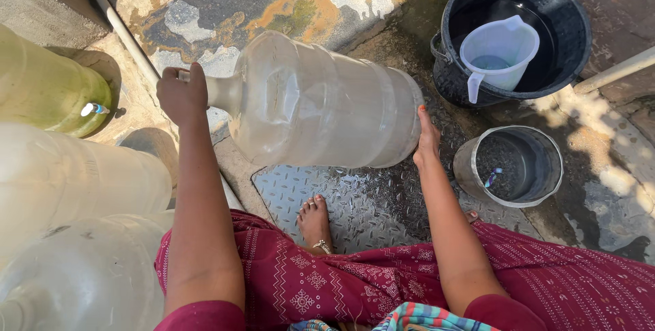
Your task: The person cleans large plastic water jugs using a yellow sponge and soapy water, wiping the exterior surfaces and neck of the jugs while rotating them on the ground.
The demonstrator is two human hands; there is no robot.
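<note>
While large clear water jug [321,102] lies sideways at frame centre, left hand [181,94] clenched round its neck, right hand [428,139] flat against base, fingers extended; black bucket [570,51] upper right.

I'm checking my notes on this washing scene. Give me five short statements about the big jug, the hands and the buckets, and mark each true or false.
1. The large clear jug lies on its side, held off the ground. True.
2. The left hand grips the jug's base. False: it covers the neck and mouth; the right hand presses the base.
3. A pale pitcher sits inside the black bucket. True.
4. The small grey bucket stands to the left of the jug. False: it stands to the right, below the black bucket.
5. The metal plate under the bare foot is smooth. False: it has a raised tread pattern.
</note>
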